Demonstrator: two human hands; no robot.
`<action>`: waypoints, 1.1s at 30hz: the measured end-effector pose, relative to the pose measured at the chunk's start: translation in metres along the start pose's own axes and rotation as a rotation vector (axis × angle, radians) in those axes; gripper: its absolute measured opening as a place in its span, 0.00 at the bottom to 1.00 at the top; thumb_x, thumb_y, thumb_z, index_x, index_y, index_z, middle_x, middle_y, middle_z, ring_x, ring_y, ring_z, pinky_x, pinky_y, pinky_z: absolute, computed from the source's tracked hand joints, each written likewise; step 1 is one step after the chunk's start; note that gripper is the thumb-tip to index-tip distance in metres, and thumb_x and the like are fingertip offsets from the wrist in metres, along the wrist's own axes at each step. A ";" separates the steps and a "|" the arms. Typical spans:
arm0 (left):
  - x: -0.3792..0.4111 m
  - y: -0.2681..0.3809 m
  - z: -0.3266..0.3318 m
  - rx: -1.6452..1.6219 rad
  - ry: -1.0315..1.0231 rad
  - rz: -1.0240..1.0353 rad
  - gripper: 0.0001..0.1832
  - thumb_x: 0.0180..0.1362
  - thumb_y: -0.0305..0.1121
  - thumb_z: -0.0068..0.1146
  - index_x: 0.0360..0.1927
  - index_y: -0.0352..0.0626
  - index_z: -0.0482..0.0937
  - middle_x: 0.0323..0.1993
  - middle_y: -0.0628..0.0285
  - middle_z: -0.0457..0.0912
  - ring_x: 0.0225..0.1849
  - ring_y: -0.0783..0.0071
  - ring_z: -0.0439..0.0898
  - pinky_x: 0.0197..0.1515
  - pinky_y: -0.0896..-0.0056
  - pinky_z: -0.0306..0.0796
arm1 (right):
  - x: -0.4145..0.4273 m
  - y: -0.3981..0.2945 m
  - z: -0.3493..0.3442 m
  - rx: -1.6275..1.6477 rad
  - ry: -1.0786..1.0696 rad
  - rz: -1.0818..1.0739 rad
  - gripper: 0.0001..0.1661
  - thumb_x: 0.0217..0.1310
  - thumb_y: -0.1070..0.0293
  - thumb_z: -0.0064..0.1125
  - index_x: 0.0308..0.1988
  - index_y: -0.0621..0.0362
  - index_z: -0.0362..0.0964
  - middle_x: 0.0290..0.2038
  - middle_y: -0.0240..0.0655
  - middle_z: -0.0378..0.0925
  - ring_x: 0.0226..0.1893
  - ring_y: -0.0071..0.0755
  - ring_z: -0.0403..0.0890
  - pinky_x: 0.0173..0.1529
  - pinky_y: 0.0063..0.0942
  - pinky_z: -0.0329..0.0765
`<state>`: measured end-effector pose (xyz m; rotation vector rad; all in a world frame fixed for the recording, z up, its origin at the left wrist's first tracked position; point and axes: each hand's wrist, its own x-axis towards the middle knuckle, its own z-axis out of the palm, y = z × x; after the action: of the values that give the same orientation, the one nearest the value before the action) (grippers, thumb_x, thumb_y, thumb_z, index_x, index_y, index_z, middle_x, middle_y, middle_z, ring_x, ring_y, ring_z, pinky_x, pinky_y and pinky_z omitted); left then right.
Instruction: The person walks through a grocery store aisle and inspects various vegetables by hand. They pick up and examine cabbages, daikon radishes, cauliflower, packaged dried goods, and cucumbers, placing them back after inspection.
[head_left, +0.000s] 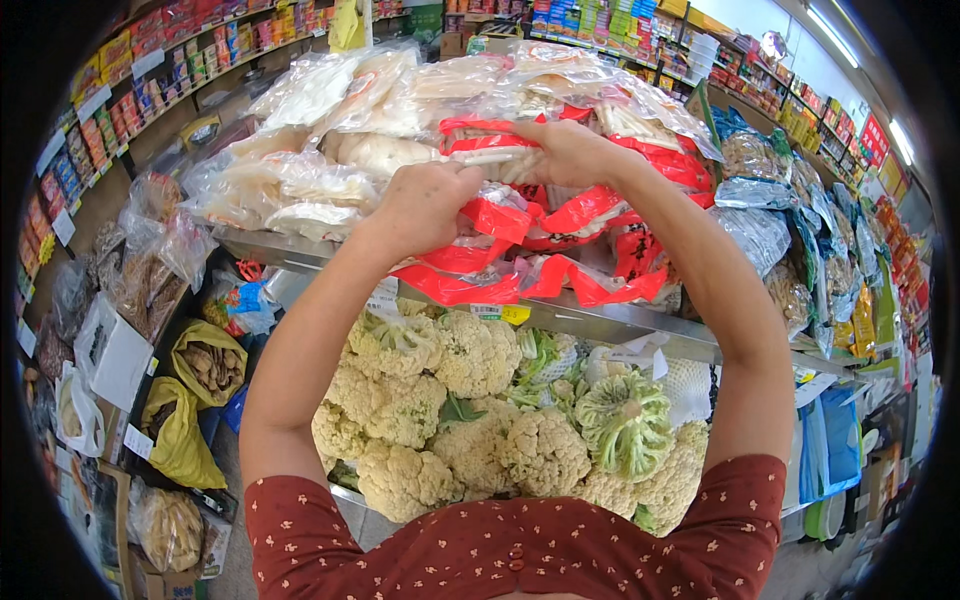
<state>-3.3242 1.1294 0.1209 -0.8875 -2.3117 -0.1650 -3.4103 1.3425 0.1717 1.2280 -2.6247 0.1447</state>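
Observation:
Both hands reach over a metal shelf of bagged goods. My right hand (574, 154) is closed around a clear bag of white stalked mushrooms with red edging (495, 154), its thumb over the top. At the near left end of that bag, my left hand (431, 202) has its fingers curled in against the plastic; its fingertips are partly hidden. More red-edged mushroom bags (570, 232) lie in a heap below and right of my hands, some over the shelf's front edge. Clear bags of pale, flat food (322, 184) are piled to the left and behind.
Cauliflower heads (480, 352) fill the lower tier under the metal shelf edge (600, 322). Blue-edged bags (750, 161) of mushrooms stand to the right. Yellow sacks (210, 360) of dried goods sit at left. Shelves of packaged goods (202, 64) line the walls.

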 end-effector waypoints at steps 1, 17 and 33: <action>0.001 0.000 0.001 0.003 -0.001 0.001 0.16 0.36 0.24 0.56 0.33 0.40 0.69 0.26 0.52 0.74 0.31 0.50 0.74 0.31 0.55 0.68 | 0.002 0.002 0.001 0.013 -0.027 -0.024 0.41 0.44 0.60 0.63 0.60 0.49 0.56 0.35 0.51 0.76 0.36 0.52 0.77 0.41 0.41 0.71; 0.001 -0.002 0.002 0.050 0.032 0.032 0.14 0.36 0.26 0.56 0.30 0.39 0.68 0.25 0.52 0.74 0.29 0.51 0.74 0.29 0.55 0.67 | 0.018 -0.007 0.009 -0.102 0.008 0.008 0.26 0.45 0.58 0.59 0.46 0.55 0.68 0.32 0.49 0.77 0.35 0.52 0.77 0.39 0.43 0.73; 0.030 -0.005 -0.001 0.067 -0.115 -0.026 0.10 0.40 0.28 0.54 0.29 0.40 0.72 0.26 0.51 0.77 0.32 0.51 0.77 0.34 0.54 0.70 | -0.040 0.057 -0.050 0.132 -0.147 0.190 0.15 0.39 0.69 0.62 0.33 0.60 0.75 0.29 0.46 0.77 0.29 0.38 0.79 0.35 0.34 0.74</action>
<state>-3.3431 1.1421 0.1410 -0.8529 -2.4212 -0.0480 -3.4207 1.4183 0.2104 1.0625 -2.8993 0.2753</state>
